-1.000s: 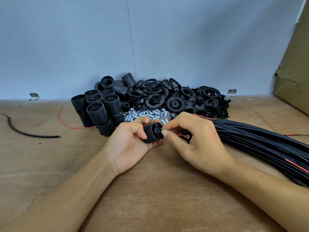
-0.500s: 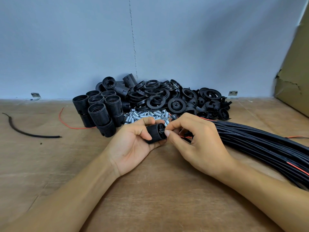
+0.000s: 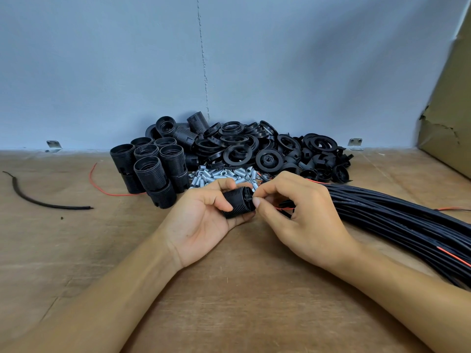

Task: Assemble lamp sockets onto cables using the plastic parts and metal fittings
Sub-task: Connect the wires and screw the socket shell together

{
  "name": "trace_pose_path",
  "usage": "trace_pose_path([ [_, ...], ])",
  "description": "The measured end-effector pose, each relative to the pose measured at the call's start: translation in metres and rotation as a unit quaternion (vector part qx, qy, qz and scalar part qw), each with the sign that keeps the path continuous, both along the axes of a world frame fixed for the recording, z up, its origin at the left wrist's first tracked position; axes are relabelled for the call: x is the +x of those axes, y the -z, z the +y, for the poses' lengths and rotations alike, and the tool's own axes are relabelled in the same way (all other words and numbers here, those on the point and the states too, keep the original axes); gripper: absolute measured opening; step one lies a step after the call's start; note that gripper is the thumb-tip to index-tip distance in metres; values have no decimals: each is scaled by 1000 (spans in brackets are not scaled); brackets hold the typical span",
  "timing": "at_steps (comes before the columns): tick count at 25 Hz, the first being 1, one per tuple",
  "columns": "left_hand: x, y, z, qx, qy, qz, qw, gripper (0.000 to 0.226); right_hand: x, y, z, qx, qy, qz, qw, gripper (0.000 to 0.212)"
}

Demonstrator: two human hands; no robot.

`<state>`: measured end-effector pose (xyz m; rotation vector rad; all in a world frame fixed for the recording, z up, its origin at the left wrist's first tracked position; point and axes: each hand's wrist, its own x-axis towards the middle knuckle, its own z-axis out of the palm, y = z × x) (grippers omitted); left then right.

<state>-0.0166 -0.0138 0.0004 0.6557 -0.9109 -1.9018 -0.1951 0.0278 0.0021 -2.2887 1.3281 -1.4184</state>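
Observation:
My left hand (image 3: 204, 220) grips a black ribbed lamp socket (image 3: 238, 203) lying sideways, its rear end facing right. My right hand (image 3: 298, 212) pinches a thin wire end at that rear face, thumb and forefinger pressed together; a red wire (image 3: 284, 208) shows under its fingers. A thick bundle of black cables (image 3: 397, 220) runs from my right hand off to the right edge. Behind the hands lie small silver threaded metal fittings (image 3: 224, 175).
Upright black socket bodies (image 3: 150, 169) stand in a cluster at centre left. A heap of black plastic rings and caps (image 3: 267, 151) sits against the blue wall. A loose black cable piece (image 3: 38, 200) lies at left, cardboard (image 3: 448, 118) at right.
The socket in my left hand has turned from showing its rear face towards me to lying more sideways. My right fingers have closed in on its rear end.

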Motion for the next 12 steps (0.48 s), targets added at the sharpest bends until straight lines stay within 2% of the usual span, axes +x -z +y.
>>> trace_pose_path([
  [12,1,0,1,6,-2,4,1000,36,-1,1,-1,-15,-2,11,1000,7],
])
